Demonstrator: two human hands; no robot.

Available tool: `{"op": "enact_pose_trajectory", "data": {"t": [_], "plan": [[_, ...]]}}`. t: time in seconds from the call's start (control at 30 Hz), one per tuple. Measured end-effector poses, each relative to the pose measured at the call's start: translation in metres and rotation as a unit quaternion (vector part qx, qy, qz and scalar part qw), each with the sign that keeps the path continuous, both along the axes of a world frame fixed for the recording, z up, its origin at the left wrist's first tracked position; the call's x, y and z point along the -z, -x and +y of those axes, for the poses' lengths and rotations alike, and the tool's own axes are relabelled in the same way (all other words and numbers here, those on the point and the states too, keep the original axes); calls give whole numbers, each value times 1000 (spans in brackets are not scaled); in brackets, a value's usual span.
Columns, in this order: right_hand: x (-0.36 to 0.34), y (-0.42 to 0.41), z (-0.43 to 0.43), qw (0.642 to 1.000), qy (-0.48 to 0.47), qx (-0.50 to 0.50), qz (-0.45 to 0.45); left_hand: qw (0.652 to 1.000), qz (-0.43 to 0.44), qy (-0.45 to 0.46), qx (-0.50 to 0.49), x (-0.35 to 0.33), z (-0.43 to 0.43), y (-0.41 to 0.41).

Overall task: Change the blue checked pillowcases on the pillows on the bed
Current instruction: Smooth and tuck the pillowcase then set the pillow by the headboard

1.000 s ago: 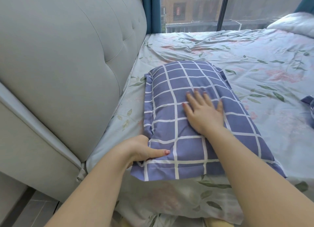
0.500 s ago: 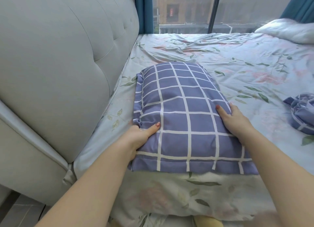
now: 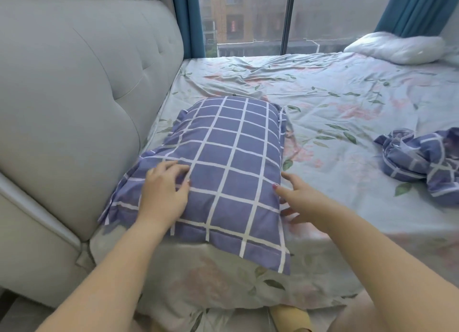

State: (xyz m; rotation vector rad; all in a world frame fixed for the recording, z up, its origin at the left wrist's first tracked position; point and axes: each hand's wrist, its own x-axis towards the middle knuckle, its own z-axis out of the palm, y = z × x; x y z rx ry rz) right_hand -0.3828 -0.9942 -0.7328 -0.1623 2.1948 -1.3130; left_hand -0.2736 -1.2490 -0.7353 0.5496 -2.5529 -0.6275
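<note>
Pictured at the near edge of the bed (image 3: 347,103), close beside the grey padded headboard (image 3: 74,95): the pillow (image 3: 231,172) in its blue checked pillowcase, lying lengthwise away from the camera, near right corner hanging just past the mattress edge. Laid on top near the left border, the left hand (image 3: 164,192), fingers loosely bent against the cloth, no fold visibly gathered in them. Set against the right side, the right hand (image 3: 303,200), fingers spread, thumb tip touching the pillow's edge, lower fingers down by the sheet, gripping nothing. Changed within the last second: a second back, right palm flat on the middle of the pillow and left hand pinching its left edge; half a second back, both hands bracketing the sides; now the left up on top and the right easing off at the flank. Judged from that as the patting and squaring of a pillow already dressed, with this one close to done. Well apart to the right on the floral sheet, a crumpled pillowcase (image 3: 419,157) of the same check; old or fresh, impossible to tell. Farther off, at the far corner under the window (image 3: 248,16), a bare white pillow (image 3: 397,47), by the look of it still waiting for a cover and likely next in line.
</note>
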Motion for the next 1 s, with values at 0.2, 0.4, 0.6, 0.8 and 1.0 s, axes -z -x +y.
{"op": "enact_pose_trajectory", "data": {"t": [0.2, 0.4, 0.6, 0.8, 1.0], "plan": [[11, -3, 13, 973, 97, 7, -210, 971, -176, 95, 132, 6, 48, 5], [14, -9, 15, 986, 34, 10, -164, 958, -170, 156, 170, 13, 73, 16], [14, -2, 33, 979, -59, -100, -166, 941, -189, 207, 190, 17, 83, 23], [15, 4, 37, 975, -70, -135, -163, 940, -211, 217, 156, 20, 87, 32], [13, 6, 42, 970, -154, -165, -96, 940, -242, 197, 138, 22, 94, 41]]}}
